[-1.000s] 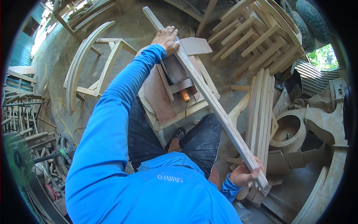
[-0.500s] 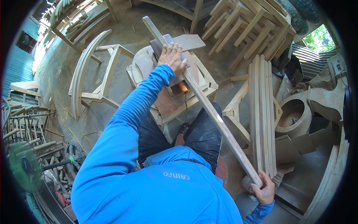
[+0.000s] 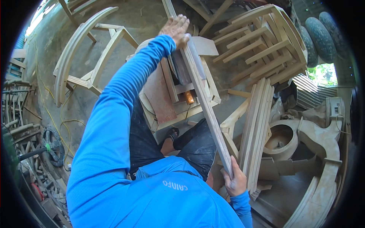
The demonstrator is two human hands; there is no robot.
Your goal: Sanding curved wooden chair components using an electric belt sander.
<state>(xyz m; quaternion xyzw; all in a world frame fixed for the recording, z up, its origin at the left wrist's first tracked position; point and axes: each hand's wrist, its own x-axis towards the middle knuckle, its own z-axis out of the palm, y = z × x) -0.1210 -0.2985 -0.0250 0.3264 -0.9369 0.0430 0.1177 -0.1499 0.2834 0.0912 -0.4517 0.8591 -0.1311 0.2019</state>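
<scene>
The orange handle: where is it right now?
In the head view, the orange handle is just above centre, immediately left of the long wooden bar.

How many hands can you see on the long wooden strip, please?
2: the left hand lies on the upper part of the wooden strip, and the right hand grips its lower end. Both show plainly; I see no others.

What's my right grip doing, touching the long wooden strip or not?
Touching. The head view shows the right grip clasping the long wooden strip near its lower end.
</scene>
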